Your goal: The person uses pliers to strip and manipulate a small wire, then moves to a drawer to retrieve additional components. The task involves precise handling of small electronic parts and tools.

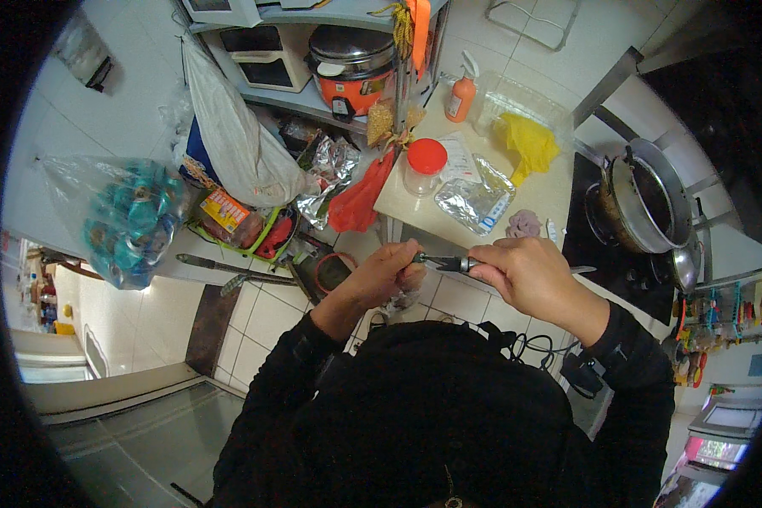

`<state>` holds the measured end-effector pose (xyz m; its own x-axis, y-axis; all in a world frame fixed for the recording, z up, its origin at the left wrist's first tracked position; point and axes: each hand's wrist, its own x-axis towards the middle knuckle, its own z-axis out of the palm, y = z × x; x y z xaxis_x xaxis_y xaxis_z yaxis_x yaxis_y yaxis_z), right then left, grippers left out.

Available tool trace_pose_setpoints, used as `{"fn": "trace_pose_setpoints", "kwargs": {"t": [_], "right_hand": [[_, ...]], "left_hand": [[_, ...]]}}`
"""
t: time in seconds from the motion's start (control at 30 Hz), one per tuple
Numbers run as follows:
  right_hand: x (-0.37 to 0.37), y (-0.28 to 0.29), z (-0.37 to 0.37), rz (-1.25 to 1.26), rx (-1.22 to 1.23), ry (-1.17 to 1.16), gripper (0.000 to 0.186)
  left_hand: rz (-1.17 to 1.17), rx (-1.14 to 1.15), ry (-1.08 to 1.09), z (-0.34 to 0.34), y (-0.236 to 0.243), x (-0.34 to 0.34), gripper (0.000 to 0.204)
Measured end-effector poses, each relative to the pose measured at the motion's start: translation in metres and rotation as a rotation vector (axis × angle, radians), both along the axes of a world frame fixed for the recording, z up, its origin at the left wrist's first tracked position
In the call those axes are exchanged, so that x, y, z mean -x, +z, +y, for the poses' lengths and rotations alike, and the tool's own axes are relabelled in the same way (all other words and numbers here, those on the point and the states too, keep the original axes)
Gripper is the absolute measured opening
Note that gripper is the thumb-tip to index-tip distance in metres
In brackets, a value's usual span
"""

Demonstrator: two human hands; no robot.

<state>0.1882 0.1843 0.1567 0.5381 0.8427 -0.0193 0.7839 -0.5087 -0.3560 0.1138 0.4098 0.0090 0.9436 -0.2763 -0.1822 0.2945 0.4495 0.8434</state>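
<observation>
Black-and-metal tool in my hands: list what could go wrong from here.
The left hand is right at the end of the black-and-metal tool, so a slip of the right hand might nick it. Anything dropped would likely hit the tiled floor. The red-lidded jar stands near the countertop edge; a knock could tip it off.

Your right hand [525, 275] grips a dark-and-metal hand tool [453, 263], exact kind unclear; your left hand [385, 275] pinches at its far end. Beyond, the countertop [540, 193] bears a red-lidded jar [425, 165], a silver foil package [474, 199] and an orange pump bottle [460, 97]. Pans [623, 203] rest on the black cooktop [582, 224], right.
</observation>
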Motion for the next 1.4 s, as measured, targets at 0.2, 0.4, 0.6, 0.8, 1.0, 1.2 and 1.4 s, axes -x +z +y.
{"fn": "trace_pose_setpoints", "kwargs": {"t": [0.2,0.4,0.6,0.8,1.0,1.2,1.4], "right_hand": [[0.005,0.007,0.001,-0.094,0.025,-0.014,0.024],[0.015,0.019,0.002,-0.369,0.097,0.047,0.027],[0.023,0.027,0.003,-0.562,0.102,0.12,0.026],[0.021,0.025,0.001,-0.639,0.06,0.133,0.03],[0.017,0.018,-0.004,-0.515,0.003,0.071,0.03],[0.012,0.005,-0.007,0.019,-0.097,-0.096,0.02],[0.009,-0.001,-0.008,0.316,-0.141,-0.137,0.02]], "left_hand": [[-0.002,0.29,-0.004,-0.006,0.002,-0.001,0.04],[-0.139,-0.225,0.1,-0.005,-0.003,-0.004,0.035],[-0.134,-0.005,0.053,-0.001,-0.006,-0.003,0.019],[-0.092,-0.188,0.09,-0.006,0.008,0.0,0.018],[-0.193,-0.119,0.116,-0.007,0.009,0.001,0.012],[-0.345,-0.318,0.213,-0.001,0.008,0.002,0.009],[-0.591,-0.627,0.398,-0.002,0.018,0.002,0.014]]}}
